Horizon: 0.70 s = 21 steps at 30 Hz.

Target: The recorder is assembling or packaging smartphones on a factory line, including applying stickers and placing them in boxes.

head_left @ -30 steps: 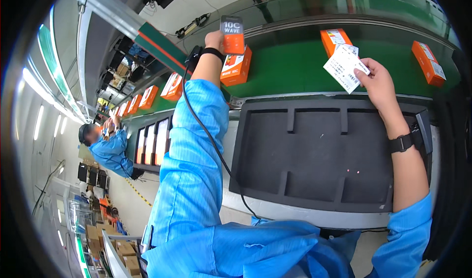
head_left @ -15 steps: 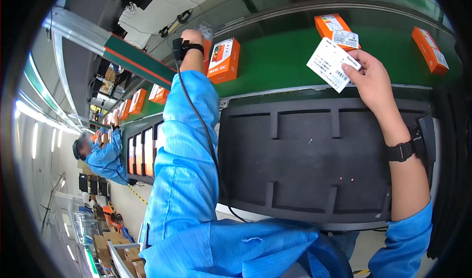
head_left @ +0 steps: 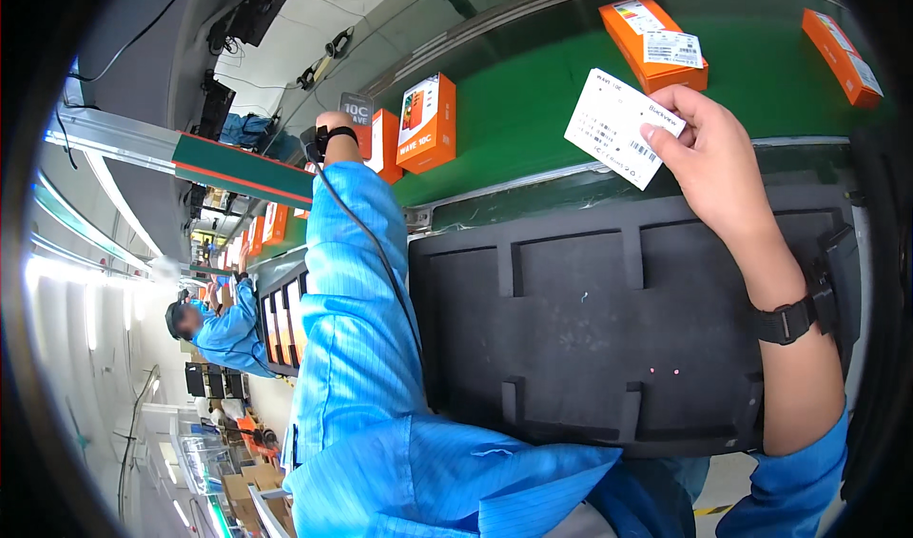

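My right hand (head_left: 704,148) pinches a white printed label card (head_left: 618,127) between thumb and fingers, above the green conveyor belt (head_left: 533,110). Just beyond it lies an orange box (head_left: 635,19) with a white label (head_left: 672,49) on top. My left arm reaches out to the far left, and my left hand (head_left: 335,121) is beside a dark grey rectangular piece (head_left: 357,109) and an orange box (head_left: 384,146). The fingers of that hand are hidden, so its grip does not show. Right of it stands another orange box (head_left: 427,124) with a picture on its white face.
A black tray (head_left: 571,338) with raised ribs lies in front of me. Another orange box (head_left: 843,58) is at the far right. A green-faced metal beam (head_left: 242,169) crosses at left. Further left, a co-worker in blue (head_left: 228,319) stands by another tray of boxes.
My left hand has moved left and nearer, and the grey piece beside it now shows more clearly. My right hand has shifted slightly, still holding the card. The whole view has shifted a little.
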Available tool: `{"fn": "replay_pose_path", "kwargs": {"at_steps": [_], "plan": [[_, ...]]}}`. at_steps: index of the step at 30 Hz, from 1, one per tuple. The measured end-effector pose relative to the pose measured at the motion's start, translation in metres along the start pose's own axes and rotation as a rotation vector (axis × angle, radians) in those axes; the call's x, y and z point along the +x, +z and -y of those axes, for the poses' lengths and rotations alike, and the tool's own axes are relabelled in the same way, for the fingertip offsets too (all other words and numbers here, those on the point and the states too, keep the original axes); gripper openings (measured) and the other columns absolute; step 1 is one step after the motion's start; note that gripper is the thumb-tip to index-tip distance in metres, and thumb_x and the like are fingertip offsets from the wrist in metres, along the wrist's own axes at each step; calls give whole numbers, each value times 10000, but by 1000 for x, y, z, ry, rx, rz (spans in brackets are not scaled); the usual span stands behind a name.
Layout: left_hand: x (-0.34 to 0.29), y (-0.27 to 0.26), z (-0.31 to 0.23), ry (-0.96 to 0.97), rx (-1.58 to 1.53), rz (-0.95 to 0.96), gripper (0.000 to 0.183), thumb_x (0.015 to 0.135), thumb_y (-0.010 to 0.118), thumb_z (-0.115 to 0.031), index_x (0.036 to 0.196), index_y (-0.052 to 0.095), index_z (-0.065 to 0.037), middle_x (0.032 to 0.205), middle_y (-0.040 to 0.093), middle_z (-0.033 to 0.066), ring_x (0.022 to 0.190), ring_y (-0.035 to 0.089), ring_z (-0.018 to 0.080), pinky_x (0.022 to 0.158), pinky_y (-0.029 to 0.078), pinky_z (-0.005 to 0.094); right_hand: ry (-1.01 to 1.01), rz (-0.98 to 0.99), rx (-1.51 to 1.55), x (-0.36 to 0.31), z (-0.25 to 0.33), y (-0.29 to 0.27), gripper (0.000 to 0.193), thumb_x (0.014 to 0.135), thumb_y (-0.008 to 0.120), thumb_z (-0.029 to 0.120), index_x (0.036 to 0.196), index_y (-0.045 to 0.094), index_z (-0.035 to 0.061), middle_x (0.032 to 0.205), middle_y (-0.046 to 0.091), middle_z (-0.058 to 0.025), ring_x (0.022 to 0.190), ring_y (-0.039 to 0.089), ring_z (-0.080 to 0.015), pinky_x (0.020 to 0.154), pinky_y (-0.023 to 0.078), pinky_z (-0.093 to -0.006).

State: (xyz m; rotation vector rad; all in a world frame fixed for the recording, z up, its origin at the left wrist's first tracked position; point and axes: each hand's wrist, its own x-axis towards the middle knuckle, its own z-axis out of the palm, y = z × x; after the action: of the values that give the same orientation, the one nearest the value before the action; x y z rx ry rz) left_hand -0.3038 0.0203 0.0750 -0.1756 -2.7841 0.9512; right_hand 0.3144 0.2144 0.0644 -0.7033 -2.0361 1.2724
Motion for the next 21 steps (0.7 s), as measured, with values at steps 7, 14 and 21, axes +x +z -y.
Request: {"fn": "replay_pose_path", "kwargs": {"at_steps": [7,14,21], "plan": [[-4,24,-13,107,6,-2,306,919,469,-210,1132,683,-161,1239,614,66,1115,609,262,880,512,417,9,2,-17,2,-3,2,191,845,623,129,993,624,8,851,672,-98,693,610,-164,674,480,-313],[-35,15,-28,42,-233,0,327,914,456,-226,1125,680,-114,1234,611,103,1152,583,277,906,493,414,18,7,0,2,-6,0,189,843,625,118,992,623,3,842,671,-100,668,601,-159,661,479,-301],[-25,39,-66,205,-161,24,340,916,441,-246,1111,684,-110,1231,608,115,1156,576,292,919,480,420,46,8,-20,2,-8,1,178,844,621,118,979,621,1,824,669,-96,664,599,-162,651,474,-307]]}}
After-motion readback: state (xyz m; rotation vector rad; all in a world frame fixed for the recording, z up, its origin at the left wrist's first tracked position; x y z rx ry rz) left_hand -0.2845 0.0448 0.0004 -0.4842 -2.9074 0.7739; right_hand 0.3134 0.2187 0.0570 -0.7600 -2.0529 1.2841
